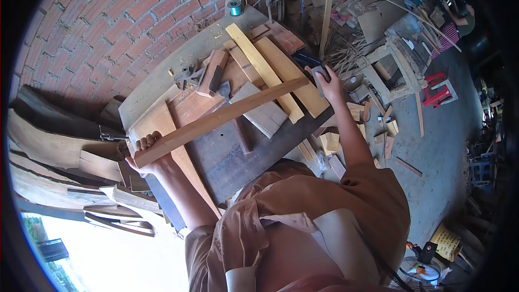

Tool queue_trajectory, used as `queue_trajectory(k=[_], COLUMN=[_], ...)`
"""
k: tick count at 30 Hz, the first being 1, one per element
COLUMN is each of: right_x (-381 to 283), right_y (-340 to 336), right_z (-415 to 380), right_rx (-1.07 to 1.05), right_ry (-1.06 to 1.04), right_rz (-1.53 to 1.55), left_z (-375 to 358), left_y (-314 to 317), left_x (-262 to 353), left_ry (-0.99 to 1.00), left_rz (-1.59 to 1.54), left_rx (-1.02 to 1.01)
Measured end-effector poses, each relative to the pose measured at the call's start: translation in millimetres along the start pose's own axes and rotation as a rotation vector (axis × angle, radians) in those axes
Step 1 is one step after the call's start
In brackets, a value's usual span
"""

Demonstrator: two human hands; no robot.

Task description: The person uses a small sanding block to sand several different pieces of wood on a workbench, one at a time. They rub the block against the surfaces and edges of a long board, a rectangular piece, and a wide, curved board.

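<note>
A long wooden strip (221, 119) runs slantwise above the workbench (216, 165). My left hand (148, 154) is closed around its near left end. At the far right end, my right hand (331, 85) grips a small grey-brown block (319, 78), held against or just beside the strip's end; its exact kind is not clear. Under the strip lie a pale flat board (265, 116) and a hammer-like tool with a dark handle (242, 135). Two yellowish boards, a narrow one (259, 65) and a wider one (303, 86), rest beyond it.
A metal clamp-like tool (187, 75) and a dark-faced wood block (212, 74) sit on the bench. A brick wall (119, 27) stands behind. Curved planks (54, 135) are stacked left. Offcuts (330, 143), a wooden frame (392, 70) and a red stool (438, 92) occupy the floor. Another person (462, 24) is far right.
</note>
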State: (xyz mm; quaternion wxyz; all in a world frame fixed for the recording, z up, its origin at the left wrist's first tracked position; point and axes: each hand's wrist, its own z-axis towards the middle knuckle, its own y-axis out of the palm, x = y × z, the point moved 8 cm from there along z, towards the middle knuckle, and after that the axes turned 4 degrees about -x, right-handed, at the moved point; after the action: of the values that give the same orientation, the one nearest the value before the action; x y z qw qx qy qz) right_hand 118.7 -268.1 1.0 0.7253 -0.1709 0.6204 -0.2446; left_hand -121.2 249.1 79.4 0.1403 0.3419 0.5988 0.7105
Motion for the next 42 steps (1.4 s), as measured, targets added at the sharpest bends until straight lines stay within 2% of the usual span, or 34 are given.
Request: queue_trajectory(k=[2, 6, 10, 12, 16, 17, 18, 20, 21, 22, 23, 24, 26, 27, 28, 29, 31, 34, 36, 37, 38, 40, 41, 42], right_x=[2, -18, -34, -42, -60, -62, -86, -159, -191, -222, -244, -248, -217, -200, -171, -127, -68, -111, -167, -193, -209, -200, -186, -169], right_y=[18, 37, 54, 61, 83, 94, 103, 114, 124, 131, 130, 130, 134, 129, 123, 122, 114, 116, 122, 121, 121, 118, 120, 114], right_z=[6, 12, 27, 32, 44, 46, 38, 1, -24, -50, -74, -81, -53, -36, -12, 15, 55, 26, -18, -42, -58, -54, -39, -22], right_rx=[-0.012, -0.024, -0.051, -0.08, -0.092, -0.145, -0.075, -0.18, -0.152, -0.278, -0.242, -0.271, -0.233, -0.099, -0.071, -0.083, -0.003, 0.061, -0.048, -0.054, -0.062, -0.03, -0.075, -0.011], right_ry=[-0.093, -0.133, -0.169, -0.139, -0.124, -0.075, -0.223, -0.365, -0.564, -0.639, -0.763, -0.772, -0.661, -0.692, -0.537, -0.356, -0.324, -0.383, -0.424, -0.56, -0.695, -0.74, -0.66, -0.637], right_rz=[-0.056, -0.06, -0.084, -0.107, -0.177, -0.197, -0.208, -0.14, -0.172, -0.207, -0.249, -0.223, 0.016, -0.238, -0.419, -0.479, -0.485, -0.506, -0.403, -0.326, -0.245, -0.168, -0.299, -0.404], left_z=[7, 10, 4, 0, -14, -19, -25, -26, -24, -22, -20, -16, -15, -22, -31, -33, -33, -38, -29, -24, -24, -25, -23, -22], left_y=[0, 1, 1, -8, 8, 3, -3, -10, -10, -10, -16, -17, -10, -14, -21, -27, -33, -20, -16, -16, -14, -8, -5, -9], left_x=[-1, 0, 0, 4, 1, 3, 5, 8, 8, 7, 7, 6, 5, 6, 10, 11, 13, 9, 10, 10, 8, 8, 8, 9], left_ry=[0.004, 0.031, 0.026, 0.057, 0.065, 0.088, 0.11, 0.137, 0.121, 0.103, 0.099, 0.063, 0.032, 0.078, 0.125, 0.123, 0.12, 0.131, 0.094, 0.071, 0.07, 0.057, 0.057, 0.068], left_rz=[-0.023, -0.021, -0.02, 0.05, 0.085, 0.127, 0.167, 0.171, 0.162, 0.151, 0.148, 0.108, 0.072, 0.125, 0.178, 0.165, 0.147, 0.14, 0.149, 0.16, 0.16, 0.159, 0.161, 0.166], left_rx=[-0.026, -0.051, 0.024, 0.136, 0.022, 0.165, 0.311, 0.363, 0.292, 0.223, 0.227, 0.152, 0.075, 0.237, 0.401, 0.435, 0.397, 0.349, 0.268, 0.166, 0.167, 0.184, 0.182, 0.269])
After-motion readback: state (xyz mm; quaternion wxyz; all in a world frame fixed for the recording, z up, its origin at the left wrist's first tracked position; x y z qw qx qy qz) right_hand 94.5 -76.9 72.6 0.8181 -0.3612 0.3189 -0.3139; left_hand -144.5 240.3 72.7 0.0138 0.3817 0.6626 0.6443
